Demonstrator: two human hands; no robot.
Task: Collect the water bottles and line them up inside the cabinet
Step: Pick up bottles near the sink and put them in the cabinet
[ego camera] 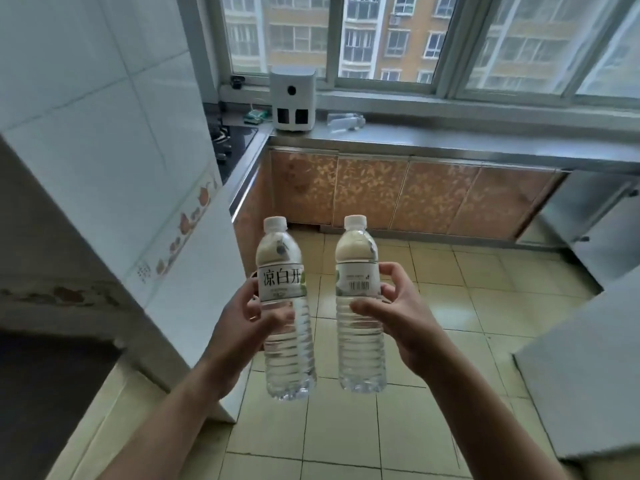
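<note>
Head view: the left hand (242, 317) holds one water bottle (285, 313) and the right hand (391, 306) holds a second water bottle (360, 306), both carried out in front of the body above the tiled floor (450, 323). Each bottle stands close to upright, long axis running from the base below the hand to the white cap above it, with the left-hand bottle leaning slightly so that its base swings toward the other one. The two bottles are near each other but apart, with a strip of floor showing between them.

The left hand is curled round the labelled middle of its bottle, thumb across the front just under the printed label, fingers wrapped behind. The right hand grips its bottle from the outer side at the same height, thumb lying across the front below the barcode, fingertips hooked round the far edge of the label. Neither hand has a free finger.

Beyond both hands, straight ahead and lower than the caps, runs a row of patterned cabinet doors (408, 195) under the steel tabletop (450, 140); all the doors look shut. The right hand is a little nearer the middle doors, the left nearer the corner door. My judgement is that a door has to be opened before either bottle can go in, which means one hand must first free itself. On the tabletop, ahead of the right hand, lies what seems to be another clear bottle (346, 121) on its side, too blurred to be sure.
</note>
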